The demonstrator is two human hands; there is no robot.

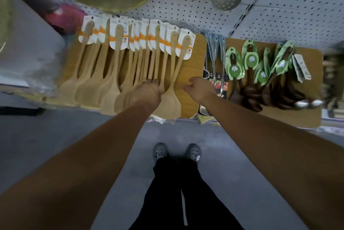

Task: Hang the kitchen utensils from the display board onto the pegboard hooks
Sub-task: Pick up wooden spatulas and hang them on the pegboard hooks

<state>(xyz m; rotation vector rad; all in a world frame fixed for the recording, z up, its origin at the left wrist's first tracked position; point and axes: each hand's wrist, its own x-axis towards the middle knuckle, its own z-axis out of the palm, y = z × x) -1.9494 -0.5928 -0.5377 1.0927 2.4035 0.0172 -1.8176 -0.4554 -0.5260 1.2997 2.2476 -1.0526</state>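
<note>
Spatulas (109, 88) are lying on the board (188, 66) below the pegboard (167, 2); left hand (147, 93) is gripping some, right hand (200, 88) is hovering loose, empty.

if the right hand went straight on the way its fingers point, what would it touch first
Most likely the rightmost wooden spatula: its handle lies just beyond the fingertips of the right hand, with only bare display board between. Height above the board is unclear, so the board could come first.
</note>
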